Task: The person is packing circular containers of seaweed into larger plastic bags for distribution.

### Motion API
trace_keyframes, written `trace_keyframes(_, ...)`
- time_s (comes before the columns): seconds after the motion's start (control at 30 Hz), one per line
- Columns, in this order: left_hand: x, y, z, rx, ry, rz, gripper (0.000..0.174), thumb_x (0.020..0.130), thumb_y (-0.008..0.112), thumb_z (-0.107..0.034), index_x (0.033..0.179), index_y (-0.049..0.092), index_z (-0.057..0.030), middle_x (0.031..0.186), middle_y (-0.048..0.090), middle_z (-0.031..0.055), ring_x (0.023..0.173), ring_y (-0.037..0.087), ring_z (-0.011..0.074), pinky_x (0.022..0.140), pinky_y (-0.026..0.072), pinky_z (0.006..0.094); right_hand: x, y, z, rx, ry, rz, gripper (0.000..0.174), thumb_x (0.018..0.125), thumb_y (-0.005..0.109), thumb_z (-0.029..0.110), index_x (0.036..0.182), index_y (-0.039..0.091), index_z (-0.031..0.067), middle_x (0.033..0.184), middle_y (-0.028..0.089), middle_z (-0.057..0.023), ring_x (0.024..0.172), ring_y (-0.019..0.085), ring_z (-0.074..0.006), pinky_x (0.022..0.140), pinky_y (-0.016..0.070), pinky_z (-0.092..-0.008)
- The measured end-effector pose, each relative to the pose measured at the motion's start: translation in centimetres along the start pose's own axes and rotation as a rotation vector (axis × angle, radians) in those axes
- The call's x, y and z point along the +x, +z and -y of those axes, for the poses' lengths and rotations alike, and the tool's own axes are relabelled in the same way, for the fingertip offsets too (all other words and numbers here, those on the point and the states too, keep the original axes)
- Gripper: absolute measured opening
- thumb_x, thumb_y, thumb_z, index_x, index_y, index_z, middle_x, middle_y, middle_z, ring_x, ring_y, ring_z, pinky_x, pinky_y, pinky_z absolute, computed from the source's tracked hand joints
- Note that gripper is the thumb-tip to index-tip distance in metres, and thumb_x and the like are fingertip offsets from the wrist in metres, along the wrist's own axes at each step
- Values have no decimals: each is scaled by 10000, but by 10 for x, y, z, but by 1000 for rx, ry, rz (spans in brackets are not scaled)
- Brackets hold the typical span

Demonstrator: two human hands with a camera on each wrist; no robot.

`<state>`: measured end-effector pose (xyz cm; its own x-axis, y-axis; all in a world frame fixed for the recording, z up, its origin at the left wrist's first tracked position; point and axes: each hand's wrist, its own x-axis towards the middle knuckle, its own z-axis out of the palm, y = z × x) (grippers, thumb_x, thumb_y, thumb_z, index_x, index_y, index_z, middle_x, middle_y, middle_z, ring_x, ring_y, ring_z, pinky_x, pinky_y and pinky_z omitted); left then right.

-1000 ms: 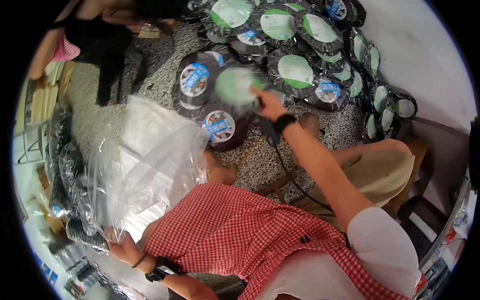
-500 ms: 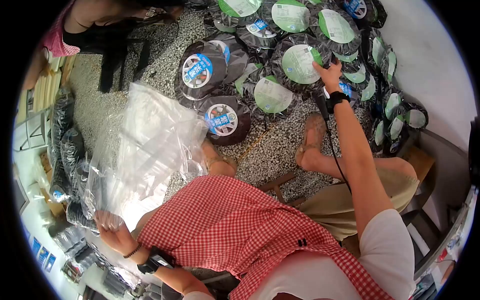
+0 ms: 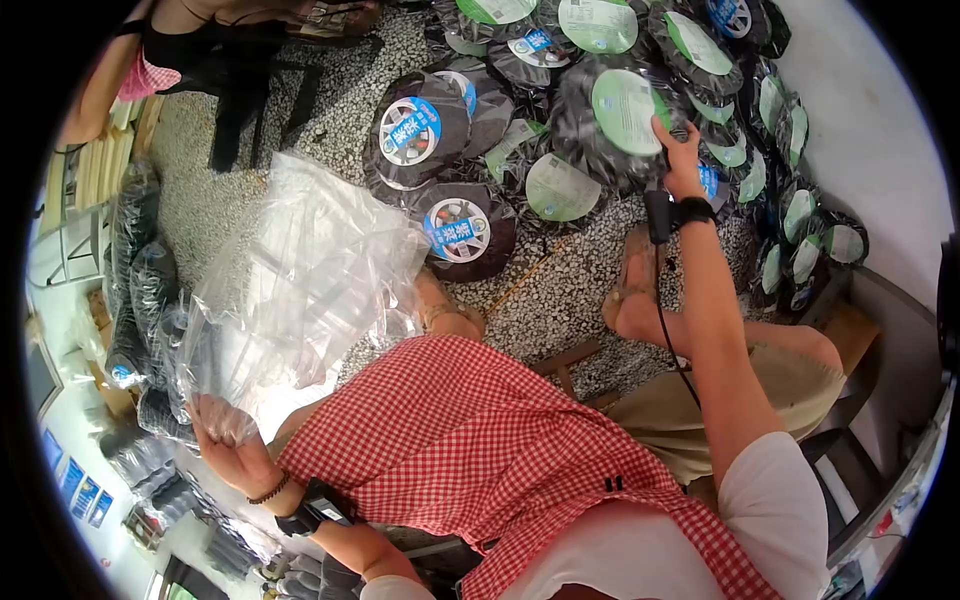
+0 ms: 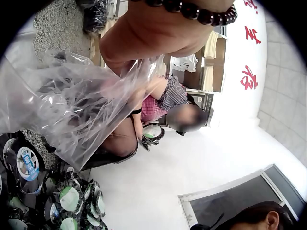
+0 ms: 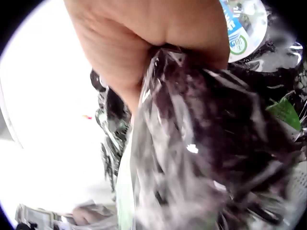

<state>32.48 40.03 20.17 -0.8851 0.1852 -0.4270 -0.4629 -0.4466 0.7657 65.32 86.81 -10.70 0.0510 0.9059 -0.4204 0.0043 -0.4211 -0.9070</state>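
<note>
My right hand (image 3: 683,163) grips the edge of a round dark pack of dried seaweed (image 3: 622,112) in clear wrap, its green and white label facing up. In the right wrist view the gathered wrap of this seaweed pack (image 5: 192,124) is bunched in the hand. At the lower left my left hand (image 3: 232,452) pinches a clear plastic bag (image 3: 215,360). Its crinkled film hangs below the hand in the left wrist view. Just left of the gripped pack lie more seaweed packs, one with a green label (image 3: 562,187), others with blue ones (image 3: 457,230).
A heap of wrapped seaweed packs reaches the white wall (image 3: 850,120) at the right. White and clear plastic sheeting (image 3: 320,270) covers the speckled floor (image 3: 530,320) near my foot. Another person (image 3: 200,80) sits at the upper left, near dark wrapped bundles (image 3: 150,280).
My right hand has set a green-labelled pack down beside the blue-labelled ones, moved right and gripped another, which has shifted slightly. The left hand keeps the clear bag and has moved slightly up.
</note>
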Motion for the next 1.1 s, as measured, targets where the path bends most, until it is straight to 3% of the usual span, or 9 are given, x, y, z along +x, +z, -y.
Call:
trace_keyframes(0.2, -1, -10, -2, -81, -64, 197, 154, 960, 349, -104, 844, 424, -35, 637, 290, -23, 506, 231, 69, 439, 236, 216, -25, 21, -17, -1006, -455, 1040, 697, 650, 770, 392, 1161, 543, -23, 1275, 411, -222, 1157, 420, -330, 921, 382, -367)
trace_keyframes(0.33, -8, 4, 2, -154, -142, 390, 122, 956, 382, -114, 881, 434, -33, 626, 266, -34, 502, 220, 62, 415, 200, 212, -3, 48, -62, -1151, -1032, 813, 620, 656, 747, 433, 1069, 600, -5, 1165, 479, -217, 1043, 487, -361, 848, 417, -363)
trace_keyframes(0.4, -16, 8, 1, -85, -158, 324, 129, 958, 393, -135, 895, 433, -30, 616, 244, -37, 500, 217, 59, 412, 195, 215, -19, 64, -37, -1022, -416, 1227, 565, 678, 731, 398, 1036, 591, -16, 1063, 525, -194, 952, 532, -356, 783, 442, -377)
trace_keyframes(0.57, -47, 25, 6, -6, 43, 523, 332, 944, 432, -136, 1245, 382, -5, 739, 341, -8, 556, 286, 56, 427, 235, 194, -144, 42, 29, -1300, -1246, 1153, 121, 703, 603, 142, 814, 588, 95, 938, 494, -98, 941, 511, -280, 705, 459, -380)
trace_keyframes(0.67, -46, 39, 15, 446, 428, -20, 361, 897, 475, -80, 1252, 413, -65, 827, 459, -5, 620, 375, 52, 447, 304, 152, -142, 11, -13, -1534, -1183, 1035, 142, 760, 547, 145, 845, 661, 159, 961, 543, -96, 891, 552, -286, 710, 479, -376)
trace_keyframes(0.83, -58, 47, 23, 780, 372, 347, 286, 849, 424, 1, 1092, 574, 4, 827, 566, 6, 487, 305, 10, 415, 209, 162, -171, 16, 129, -1030, -554, 626, 295, 736, 716, 200, 911, 613, -14, 839, 628, -129, 759, 608, -234, 658, 472, -339)
trace_keyframes(0.93, -102, 74, 39, 867, 410, 552, 541, 805, 483, 39, 1333, 383, -18, 1209, 536, 80, 522, 386, 12, 445, 307, 144, -235, 24, 193, 520, -317, 569, 205, 833, 631, 153, 959, 603, -7, 895, 619, -47, 811, 589, -156, 721, 485, -302)
trace_keyframes(1.07, -158, 98, 50, 739, 431, 653, 649, 771, 470, 71, 1386, 289, -26, 1342, 427, 123, 563, 429, 16, 471, 361, 157, -296, 40, 170, -534, -1383, 446, 242, 775, 640, 133, 969, 573, 7, 837, 614, -98, 748, 584, -142, 652, 465, -320)
trace_keyframes(1.1, -161, 96, 38, 715, 581, 548, 648, 767, 464, 68, 1385, 294, -28, 1354, 414, 130, 547, 423, 14, 462, 359, 154, -304, 60, 129, -13, -604, 808, 277, 744, 685, 155, 956, 574, 14, 802, 592, -135, 722, 565, -128, 645, 459, -302)
